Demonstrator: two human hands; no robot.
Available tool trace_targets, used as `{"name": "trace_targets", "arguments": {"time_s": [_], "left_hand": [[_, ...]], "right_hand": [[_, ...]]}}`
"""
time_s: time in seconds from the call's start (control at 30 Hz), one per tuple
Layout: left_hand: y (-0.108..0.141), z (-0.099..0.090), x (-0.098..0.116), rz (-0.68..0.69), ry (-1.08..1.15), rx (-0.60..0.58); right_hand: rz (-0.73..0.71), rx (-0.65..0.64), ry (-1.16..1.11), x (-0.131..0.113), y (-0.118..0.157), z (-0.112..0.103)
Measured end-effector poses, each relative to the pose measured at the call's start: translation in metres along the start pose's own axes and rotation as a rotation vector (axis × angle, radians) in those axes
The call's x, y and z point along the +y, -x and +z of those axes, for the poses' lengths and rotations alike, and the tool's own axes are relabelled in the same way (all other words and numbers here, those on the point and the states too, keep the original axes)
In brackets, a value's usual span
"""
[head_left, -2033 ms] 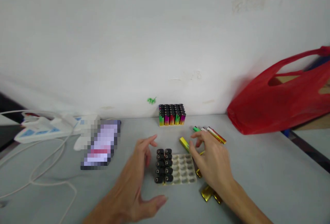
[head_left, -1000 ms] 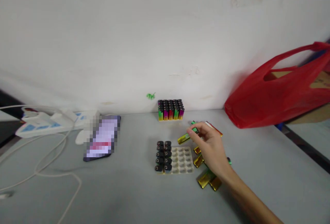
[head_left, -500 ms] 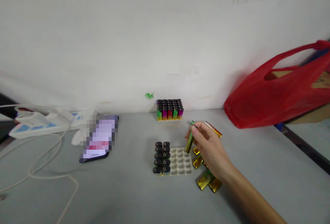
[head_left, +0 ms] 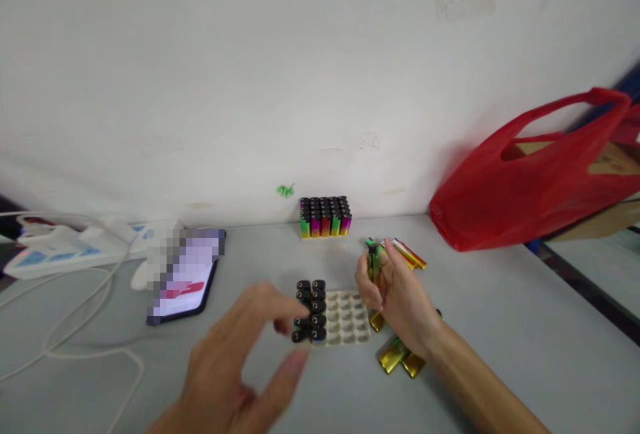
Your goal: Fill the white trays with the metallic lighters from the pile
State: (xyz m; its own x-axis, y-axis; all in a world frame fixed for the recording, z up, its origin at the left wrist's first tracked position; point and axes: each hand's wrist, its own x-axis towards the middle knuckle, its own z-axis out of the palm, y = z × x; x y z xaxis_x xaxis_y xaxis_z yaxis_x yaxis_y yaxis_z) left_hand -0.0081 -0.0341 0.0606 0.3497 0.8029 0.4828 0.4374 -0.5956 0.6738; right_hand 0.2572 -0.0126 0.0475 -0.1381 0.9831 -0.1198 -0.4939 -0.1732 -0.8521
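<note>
My right hand [head_left: 400,291] is closed around a green lighter [head_left: 373,262], held upright to the right of the white tray [head_left: 347,317]. The tray's two left columns hold black-topped lighters [head_left: 319,305]; the cups on its right side show bare. My left hand [head_left: 245,347], slightly blurred, is at the tray's lower left with thumb and fingers apart and nothing between them. Gold and green lighters [head_left: 393,355] lie loose below my right hand, and more red and yellow ones [head_left: 410,254] lie behind it.
A full block of colourful lighters [head_left: 325,218] stands near the wall. To the left are a phone [head_left: 187,281], a power strip [head_left: 75,244] and white cables [head_left: 75,352]. A red bag [head_left: 525,187] rests at the right by the wall.
My left hand has come into view from the bottom, beside the tray. The lighter in my right hand has turned from slanted to more upright, and the fingers have shifted around it.
</note>
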Motion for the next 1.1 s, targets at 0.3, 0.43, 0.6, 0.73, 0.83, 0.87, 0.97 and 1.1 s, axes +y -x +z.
{"name": "trace_targets", "arguments": {"time_s": [0.3,0.43,0.6,0.73,0.83,0.87,0.97,1.1], "left_hand": [[0.001,0.024,-0.047,-0.183,0.164,-0.302],[0.005,0.028,-0.051,-0.253,0.145,-0.364],[-0.002,0.03,-0.058,-0.252,0.159,-0.379],[-0.001,0.033,-0.058,-0.264,0.185,-0.388],[0.001,0.035,-0.059,-0.269,0.196,-0.392],[0.001,0.035,-0.059,-0.271,0.197,-0.395],[0.002,0.036,-0.061,-0.282,0.182,-0.402],[0.002,0.036,-0.062,-0.285,0.163,-0.395]], "right_hand": [[0.13,-0.052,-0.065,0.004,0.0,-0.002],[0.118,-0.036,-0.112,0.007,0.001,-0.001],[0.115,-0.018,-0.131,0.007,0.003,0.003],[0.039,0.018,0.026,0.007,0.006,0.007],[-0.003,0.014,0.092,0.006,0.008,0.008],[0.006,0.0,0.074,0.005,0.008,0.008],[0.081,-0.086,-0.003,0.004,0.007,0.007],[0.14,-0.148,-0.111,0.007,0.004,0.002]]}}
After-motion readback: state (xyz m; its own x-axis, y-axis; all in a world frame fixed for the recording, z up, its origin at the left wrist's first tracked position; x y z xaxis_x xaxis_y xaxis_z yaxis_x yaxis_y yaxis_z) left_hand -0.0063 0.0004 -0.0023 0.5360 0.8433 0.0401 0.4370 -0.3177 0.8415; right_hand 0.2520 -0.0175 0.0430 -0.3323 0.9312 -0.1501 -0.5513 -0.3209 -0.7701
